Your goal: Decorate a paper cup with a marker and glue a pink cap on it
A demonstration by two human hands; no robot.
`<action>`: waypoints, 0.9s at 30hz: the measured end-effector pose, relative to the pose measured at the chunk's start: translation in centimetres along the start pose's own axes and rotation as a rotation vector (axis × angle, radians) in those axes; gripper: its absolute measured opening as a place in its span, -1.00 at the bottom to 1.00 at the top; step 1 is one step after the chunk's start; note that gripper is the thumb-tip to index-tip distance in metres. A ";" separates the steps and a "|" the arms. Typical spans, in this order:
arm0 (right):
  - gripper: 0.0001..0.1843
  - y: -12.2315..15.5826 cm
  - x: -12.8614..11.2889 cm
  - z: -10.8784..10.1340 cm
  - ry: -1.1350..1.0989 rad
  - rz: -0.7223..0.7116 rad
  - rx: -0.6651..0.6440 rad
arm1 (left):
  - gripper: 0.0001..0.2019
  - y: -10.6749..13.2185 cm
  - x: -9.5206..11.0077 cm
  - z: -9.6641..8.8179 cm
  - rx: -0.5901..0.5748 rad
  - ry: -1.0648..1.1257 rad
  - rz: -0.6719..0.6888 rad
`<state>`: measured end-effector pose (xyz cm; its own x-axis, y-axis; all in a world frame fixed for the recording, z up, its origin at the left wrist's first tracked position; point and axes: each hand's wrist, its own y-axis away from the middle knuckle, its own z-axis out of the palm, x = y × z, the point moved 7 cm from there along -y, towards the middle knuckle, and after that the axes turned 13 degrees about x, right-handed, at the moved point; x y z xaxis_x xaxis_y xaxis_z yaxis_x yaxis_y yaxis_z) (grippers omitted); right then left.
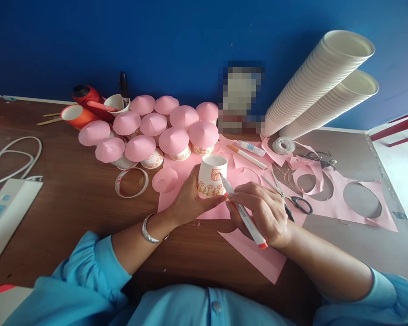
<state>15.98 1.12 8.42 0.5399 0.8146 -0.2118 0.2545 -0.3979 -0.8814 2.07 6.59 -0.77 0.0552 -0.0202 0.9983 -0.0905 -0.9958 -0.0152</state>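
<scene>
My left hand (190, 199) is closed around the lower left side of a white paper cup (212, 163), which stands upside down with its drawn side toward me. Orange flowers run along the cup's lower band, and a red-orange hatched shape sits above them. In my right hand (261, 210) is a white marker (250, 225) with a red-orange end, gripped like a pen. Its tip meets the cup at the edge of the hatched shape. Pink paper (177, 203) lies beneath the cup. Left of it rests a loose pink paper cone (165, 180).
Several cups with pink cone tops (174, 141) stand behind. Scissors (289, 197), an orange-capped marker (248, 156), a tape roll (283, 145) and cut pink scraps (353, 222) lie right, near tall cup stacks (313, 77). A paper ring (131, 182) and power strip (13, 217) lie left.
</scene>
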 end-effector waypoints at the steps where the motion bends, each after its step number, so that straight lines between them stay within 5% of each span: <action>1: -0.79 0.0 0.0 0.0 0.001 0.001 -0.001 | -0.44 0.0 0.0 0.0 0.001 0.004 0.004; 27: -0.77 0.9 0.0 0.4 -0.021 0.042 -0.049 | -0.38 0.0 -1.2 -0.4 0.013 0.040 -0.115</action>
<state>15.86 0.97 7.47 0.5342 0.8052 -0.2573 0.2711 -0.4515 -0.8501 1.58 6.67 -1.90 0.0244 0.0978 0.9949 -0.0731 -0.9924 0.0993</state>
